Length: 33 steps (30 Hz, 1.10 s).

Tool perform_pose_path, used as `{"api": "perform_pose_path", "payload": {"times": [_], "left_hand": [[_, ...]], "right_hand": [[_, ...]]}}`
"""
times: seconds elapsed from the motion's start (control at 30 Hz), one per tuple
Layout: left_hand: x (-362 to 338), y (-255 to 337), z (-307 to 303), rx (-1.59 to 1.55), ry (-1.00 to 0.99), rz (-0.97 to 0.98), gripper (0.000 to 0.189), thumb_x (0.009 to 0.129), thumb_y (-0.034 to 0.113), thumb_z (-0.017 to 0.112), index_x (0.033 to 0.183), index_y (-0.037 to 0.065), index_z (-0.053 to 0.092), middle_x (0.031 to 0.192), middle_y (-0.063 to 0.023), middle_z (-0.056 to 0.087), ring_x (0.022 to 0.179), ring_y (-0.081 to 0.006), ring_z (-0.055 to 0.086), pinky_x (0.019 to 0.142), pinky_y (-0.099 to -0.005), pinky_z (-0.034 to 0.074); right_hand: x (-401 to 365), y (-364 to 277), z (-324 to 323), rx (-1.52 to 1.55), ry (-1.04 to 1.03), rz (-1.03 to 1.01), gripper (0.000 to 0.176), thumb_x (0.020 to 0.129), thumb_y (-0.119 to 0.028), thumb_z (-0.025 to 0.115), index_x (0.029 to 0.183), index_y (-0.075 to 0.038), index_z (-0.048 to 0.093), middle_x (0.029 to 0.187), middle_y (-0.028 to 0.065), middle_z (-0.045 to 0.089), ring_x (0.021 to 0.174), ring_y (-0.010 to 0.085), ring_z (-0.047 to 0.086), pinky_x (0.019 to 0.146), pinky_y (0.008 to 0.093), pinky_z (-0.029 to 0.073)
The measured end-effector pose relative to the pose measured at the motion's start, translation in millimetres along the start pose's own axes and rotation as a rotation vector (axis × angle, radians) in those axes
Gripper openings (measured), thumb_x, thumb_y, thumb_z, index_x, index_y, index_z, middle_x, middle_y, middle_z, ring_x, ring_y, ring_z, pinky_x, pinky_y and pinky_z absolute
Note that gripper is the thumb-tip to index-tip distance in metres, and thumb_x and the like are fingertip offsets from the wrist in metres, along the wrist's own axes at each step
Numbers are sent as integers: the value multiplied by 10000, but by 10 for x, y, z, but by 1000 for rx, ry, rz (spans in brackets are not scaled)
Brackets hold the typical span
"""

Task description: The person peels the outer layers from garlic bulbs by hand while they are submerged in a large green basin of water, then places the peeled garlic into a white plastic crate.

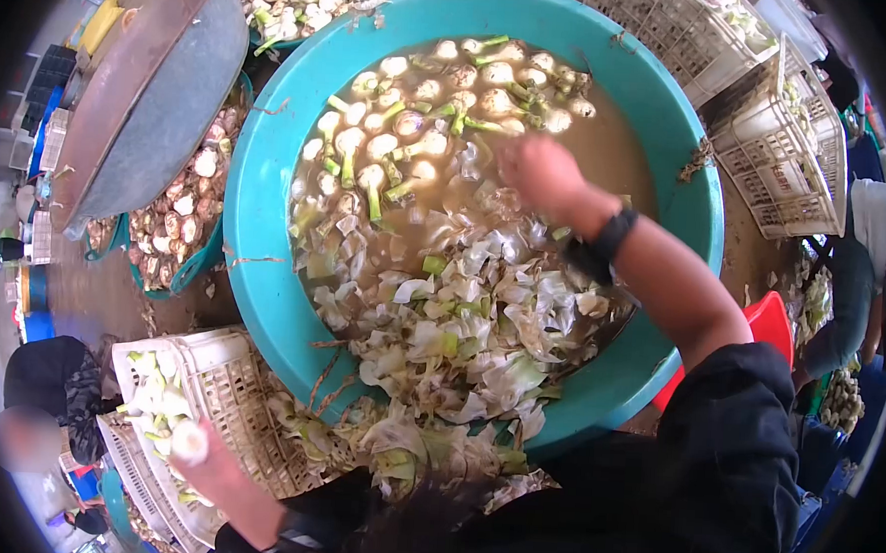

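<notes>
A big teal tub point(268, 167) holds murky brown water. Garlic bulbs point(381, 146) with short green stems float along its far side, and a heap of loose pale garlic skins point(483, 279) fills the near side. Over the water is my right hand point(548, 180), close to the floating bulbs; motion blur hides its fingers and anything in them. My left hand point(217, 473) is down at the lower left, closed round a white garlic bulb point(190, 444). It is beside a white plastic crate point(247, 386) and a pile of peeled garlic bulbs point(156, 392).
A large metal pan point(157, 101) leans at the upper left, above baskets of unpeeled garlic point(181, 218). White crates point(781, 144) stand at the upper right. A red basin point(769, 329) sits beside the tub. Another person point(51, 396) bends at the far left; another's arm point(842, 307) shows at right.
</notes>
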<state>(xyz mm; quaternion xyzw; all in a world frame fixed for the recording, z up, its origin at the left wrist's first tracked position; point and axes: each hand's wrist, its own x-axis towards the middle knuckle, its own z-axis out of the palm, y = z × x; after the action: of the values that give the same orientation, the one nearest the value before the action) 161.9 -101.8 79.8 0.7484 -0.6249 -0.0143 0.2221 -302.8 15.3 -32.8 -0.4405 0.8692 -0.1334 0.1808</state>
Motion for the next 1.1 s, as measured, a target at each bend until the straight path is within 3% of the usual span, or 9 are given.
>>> {"api": "perform_pose_path", "payload": {"times": [0.07, 0.1, 0.27, 0.37, 0.47, 0.57, 0.77, 0.87, 1.1], "left_hand": [[418, -483, -205, -1497, 301, -649, 518, 815, 407, 529, 1119, -8, 468, 1015, -141, 554, 810, -260, 546, 776, -366, 453], [453, -441, -342, -1604, 466, -697, 513, 814, 397, 529, 1124, -7, 468, 1021, -146, 552, 818, -266, 544, 775, -372, 448], [-141, 736, 85, -1264, 250, -541, 493, 810, 348, 531, 1153, 0, 467, 1055, -168, 542, 860, -297, 534, 771, -403, 423], [-605, 1169, 759, -370, -150, 543, 422, 842, 287, 479, 1095, -50, 464, 1049, -230, 504, 984, -343, 485, 871, -402, 368], [-1250, 1823, 1091, -892, -903, -92, 637, 876, 489, 410, 1255, -14, 319, 961, -132, 512, 710, -191, 530, 685, -307, 447], [-1311, 1859, 1144, -1284, -852, -311, 454, 860, 417, 510, 1027, -5, 491, 737, -38, 573, 645, -83, 528, 561, -216, 421], [-1105, 1417, 1034, -1007, -737, 0, 356, 826, 366, 576, 917, 23, 558, 793, -107, 628, 715, -169, 591, 639, -288, 461], [-1027, 1383, 919, -564, -655, 262, 454, 777, 446, 577, 1003, 53, 588, 864, -202, 613, 837, -348, 593, 714, -377, 467], [-946, 1298, 957, -722, -880, 241, 291, 834, 300, 563, 989, 55, 579, 782, -69, 613, 717, -134, 574, 646, -275, 449]], "right_hand": [[632, 354, 283, -317, 198, -123, 372, 811, -343, 457, 1069, -96, 558, 1069, 117, 554, 1030, 283, 504, 812, 378, 447], [866, 424, 376, -466, 118, -62, 397, 816, -340, 448, 1123, -104, 536, 1127, 121, 519, 1079, 273, 472, 839, 374, 433], [968, 292, 662, -674, 16, -67, 200, 790, -228, 486, 847, -87, 616, 882, 86, 615, 914, 219, 559, 821, 356, 396], [504, -187, 476, 443, 289, -49, 205, 809, -215, 579, 761, -33, 499, 646, 80, 523, 588, 158, 486, 536, 313, 398], [-366, -1098, 229, 1375, 159, -89, 387, 819, -42, 575, 1156, -9, 390, 725, -14, 521, 682, 55, 479, 586, 201, 417], [-628, -1170, 118, 426, 240, -681, 281, 770, -71, 606, 1048, -57, 564, 951, 136, 577, 952, 254, 530, 773, 350, 453], [-856, -1381, -92, 53, 241, -795, 233, 700, -111, 588, 929, -121, 629, 1034, 179, 565, 1045, 311, 494, 837, 424, 430], [-887, -1388, 7, -30, 226, -917, 165, 668, -125, 572, 821, -80, 613, 922, 147, 586, 934, 292, 550, 756, 373, 472], [-905, -1266, 450, 231, -18, -745, 125, 767, -154, 519, 727, -41, 555, 574, 105, 573, 499, 245, 582, 455, 344, 468]]}}
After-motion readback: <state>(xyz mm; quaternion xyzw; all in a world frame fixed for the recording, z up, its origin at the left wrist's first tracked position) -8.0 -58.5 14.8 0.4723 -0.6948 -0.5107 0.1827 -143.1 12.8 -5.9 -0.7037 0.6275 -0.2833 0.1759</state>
